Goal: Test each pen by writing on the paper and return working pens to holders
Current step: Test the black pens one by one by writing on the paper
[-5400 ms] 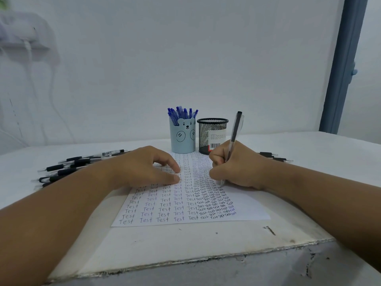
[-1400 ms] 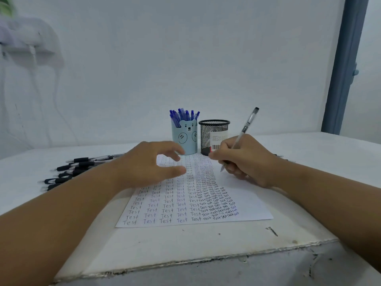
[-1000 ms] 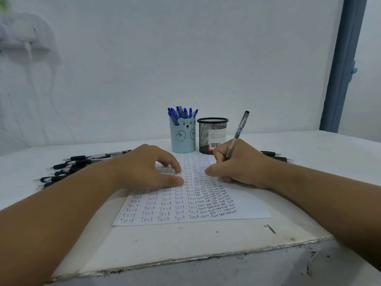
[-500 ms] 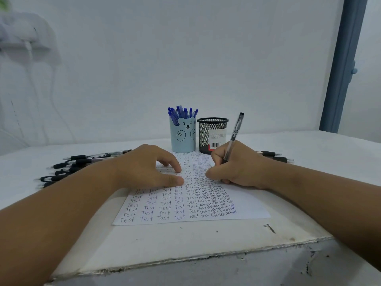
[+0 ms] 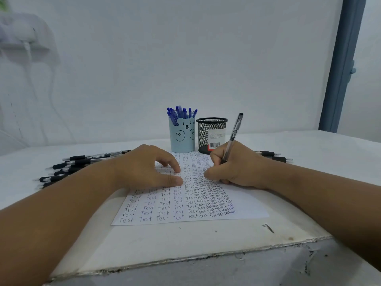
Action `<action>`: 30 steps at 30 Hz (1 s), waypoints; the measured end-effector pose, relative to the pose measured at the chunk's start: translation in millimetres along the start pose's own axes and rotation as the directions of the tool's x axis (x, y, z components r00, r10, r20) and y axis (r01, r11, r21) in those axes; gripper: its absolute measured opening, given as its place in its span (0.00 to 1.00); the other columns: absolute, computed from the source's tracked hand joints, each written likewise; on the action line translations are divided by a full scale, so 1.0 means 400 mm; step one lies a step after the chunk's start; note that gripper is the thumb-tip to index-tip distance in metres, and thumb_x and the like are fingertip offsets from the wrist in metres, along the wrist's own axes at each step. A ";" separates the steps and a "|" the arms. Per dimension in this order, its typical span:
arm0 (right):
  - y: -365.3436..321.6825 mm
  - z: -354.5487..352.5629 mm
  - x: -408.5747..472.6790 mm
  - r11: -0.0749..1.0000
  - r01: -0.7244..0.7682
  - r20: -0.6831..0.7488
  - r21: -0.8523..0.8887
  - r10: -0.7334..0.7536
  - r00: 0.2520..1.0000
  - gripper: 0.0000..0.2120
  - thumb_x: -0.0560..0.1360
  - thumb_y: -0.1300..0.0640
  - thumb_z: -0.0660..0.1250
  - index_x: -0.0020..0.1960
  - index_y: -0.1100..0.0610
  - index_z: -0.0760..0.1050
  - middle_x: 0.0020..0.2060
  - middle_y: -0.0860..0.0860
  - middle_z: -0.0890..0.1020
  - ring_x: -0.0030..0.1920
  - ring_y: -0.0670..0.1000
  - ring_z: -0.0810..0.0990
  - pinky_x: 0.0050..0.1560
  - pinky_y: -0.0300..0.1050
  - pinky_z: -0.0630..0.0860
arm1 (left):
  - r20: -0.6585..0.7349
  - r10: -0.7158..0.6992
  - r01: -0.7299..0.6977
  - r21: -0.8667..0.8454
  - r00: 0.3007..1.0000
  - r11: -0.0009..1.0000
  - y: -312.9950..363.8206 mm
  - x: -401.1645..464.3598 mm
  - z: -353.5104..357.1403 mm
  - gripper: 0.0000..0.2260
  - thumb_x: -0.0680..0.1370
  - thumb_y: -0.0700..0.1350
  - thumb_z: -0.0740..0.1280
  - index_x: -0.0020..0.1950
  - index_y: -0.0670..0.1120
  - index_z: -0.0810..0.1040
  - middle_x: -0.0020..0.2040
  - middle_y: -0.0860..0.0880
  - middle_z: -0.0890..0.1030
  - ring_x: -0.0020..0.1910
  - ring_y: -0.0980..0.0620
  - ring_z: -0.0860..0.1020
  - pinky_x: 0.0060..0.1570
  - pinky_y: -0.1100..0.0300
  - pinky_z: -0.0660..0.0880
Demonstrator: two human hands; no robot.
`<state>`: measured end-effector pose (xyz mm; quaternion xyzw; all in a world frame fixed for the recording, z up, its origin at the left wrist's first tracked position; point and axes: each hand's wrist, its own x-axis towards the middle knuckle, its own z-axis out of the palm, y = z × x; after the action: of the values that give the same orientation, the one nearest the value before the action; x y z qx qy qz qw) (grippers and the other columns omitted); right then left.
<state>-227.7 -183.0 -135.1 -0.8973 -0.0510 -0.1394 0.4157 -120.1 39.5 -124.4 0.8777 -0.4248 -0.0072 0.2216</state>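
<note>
Since half a second ago almost nothing has shifted: the right hand [image 5: 237, 165] still grips the pen [image 5: 234, 135] in a writing hold, fingers curled round its lower barrel, and the pen's top leans a little more to the right than before. The left hand [image 5: 148, 167] stays pressed on the paper [image 5: 247, 205], fingers spread and lightly bent, holding nothing.

Just beyond the left hand's fingertips stands the blue bear holder [image 5: 182, 135], packed with blue-capped pens [image 5: 181, 112]. Directly beyond the right hand's knuckles stands the black mesh holder [image 5: 211, 134] (a barcode label faces the camera); no pen tops show above its rim, and what lies inside cannot be made out through the mesh.

Left of the left wrist lies a loose row of black-grip pens [image 5: 72, 167], partly covered by the forearm. Behind the right wrist two more black-grip pens [image 5: 272, 156] poke out, their near ends hidden. The pen tip is hidden under the right hand's fingers, so whether it touches the sheet cannot be told.
</note>
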 end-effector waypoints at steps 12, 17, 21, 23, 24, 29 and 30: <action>0.005 -0.001 0.001 0.999 0.006 -0.028 -0.038 -0.007 1.000 0.16 0.69 0.65 0.72 0.28 0.57 0.70 0.25 0.55 0.74 0.27 0.48 0.70 0.30 0.37 0.67 | 0.008 -0.014 0.014 -0.007 1.000 1.000 -0.003 0.001 0.000 0.24 0.58 0.76 0.69 0.50 0.69 0.82 0.60 0.63 0.79 0.62 0.65 0.74 0.68 0.50 0.72; 0.001 0.000 0.001 0.998 0.019 -0.010 -0.065 -0.020 1.000 0.17 0.69 0.66 0.72 0.27 0.57 0.68 0.24 0.52 0.72 0.26 0.46 0.68 0.29 0.36 0.66 | 0.007 -0.027 0.027 -0.011 1.000 1.000 0.007 -0.005 -0.001 0.22 0.59 0.72 0.70 0.49 0.67 0.82 0.60 0.63 0.79 0.58 0.69 0.73 0.68 0.52 0.72; 0.002 0.000 0.001 0.996 0.033 -0.015 -0.085 -0.034 0.999 0.16 0.68 0.65 0.72 0.27 0.56 0.68 0.25 0.53 0.72 0.27 0.46 0.67 0.29 0.37 0.65 | 0.014 -0.019 0.019 -0.002 1.000 1.000 0.004 -0.005 -0.002 0.22 0.59 0.73 0.70 0.49 0.68 0.82 0.60 0.64 0.79 0.60 0.67 0.74 0.68 0.51 0.72; 0.004 -0.001 0.002 0.996 0.031 -0.010 -0.082 -0.032 0.999 0.17 0.69 0.65 0.72 0.27 0.56 0.68 0.24 0.53 0.72 0.27 0.47 0.68 0.29 0.36 0.66 | 0.015 -0.023 0.023 0.000 1.000 1.000 0.005 -0.004 -0.002 0.22 0.59 0.73 0.70 0.49 0.69 0.82 0.60 0.63 0.79 0.60 0.67 0.73 0.68 0.51 0.72; 0.005 -0.001 0.002 0.996 0.030 -0.006 -0.082 -0.030 1.000 0.18 0.69 0.65 0.72 0.26 0.55 0.67 0.24 0.52 0.72 0.27 0.47 0.68 0.29 0.36 0.66 | 0.016 -0.025 0.025 -0.002 1.000 1.000 0.006 -0.005 -0.002 0.21 0.59 0.73 0.70 0.49 0.69 0.82 0.61 0.63 0.79 0.60 0.67 0.73 0.68 0.51 0.72; 0.005 -0.003 0.003 0.995 0.035 -0.015 -0.091 -0.036 0.999 0.18 0.68 0.65 0.71 0.26 0.55 0.67 0.24 0.52 0.70 0.27 0.47 0.66 0.30 0.37 0.64 | 0.014 -0.020 0.020 -0.002 1.000 1.000 0.004 -0.003 -0.002 0.21 0.60 0.73 0.70 0.49 0.69 0.82 0.60 0.63 0.79 0.60 0.67 0.74 0.68 0.51 0.72; 0.006 -0.004 0.002 0.996 0.037 -0.021 -0.085 -0.039 0.999 0.18 0.68 0.65 0.71 0.26 0.55 0.66 0.25 0.53 0.70 0.27 0.48 0.66 0.29 0.37 0.64 | 0.013 -0.019 0.019 0.000 1.000 1.000 0.003 -0.002 -0.002 0.21 0.60 0.73 0.70 0.49 0.69 0.82 0.60 0.63 0.79 0.60 0.67 0.74 0.68 0.51 0.72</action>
<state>-226.6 -185.7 -135.7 -0.9114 -0.0576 -0.1596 0.3750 -121.4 39.8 -123.6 0.8816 -0.4179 -0.0150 0.2189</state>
